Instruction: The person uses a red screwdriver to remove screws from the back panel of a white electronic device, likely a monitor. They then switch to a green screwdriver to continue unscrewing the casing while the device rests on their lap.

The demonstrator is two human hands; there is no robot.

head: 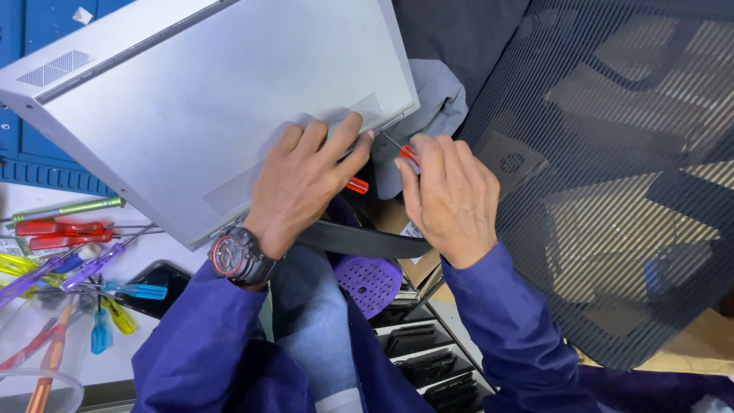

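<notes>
The silver laptop (206,99) lies upside down, its flat metal base facing the camera, with one corner hanging off the tabletop (153,252) edge over the person's lap. The left hand (302,183) lies spread on that base, fingers apart and pressing flat just beside the vent grille near the corner; it grips nothing, it only pins the shell down. The right hand (451,195) sits just to the right of the left one, fingers pinched together around a small red-handled screwdriver (405,151), whose thin shaft points up and left to the laptop's corner edge, right beyond the left fingertips.

The laptop looks stiff and moderately heavy, but its smooth casing is probably slippery, and with one corner unsupported it could tip or slide; a broad, flat press near the overhanging corner, as the left hand gives, seems the sound hold. The base panel is likely thin and easily scratched or bent, so the edges are better for lifting than the grille. The screwdriver is light and slender, best held at its handle between fingertips.

Left of the left wrist, which wears a black and red watch (238,256), more precision screwdrivers (69,229) with coloured handles lie on the tabletop. Right of the right hand stands a dark mesh chair back (612,176).
</notes>
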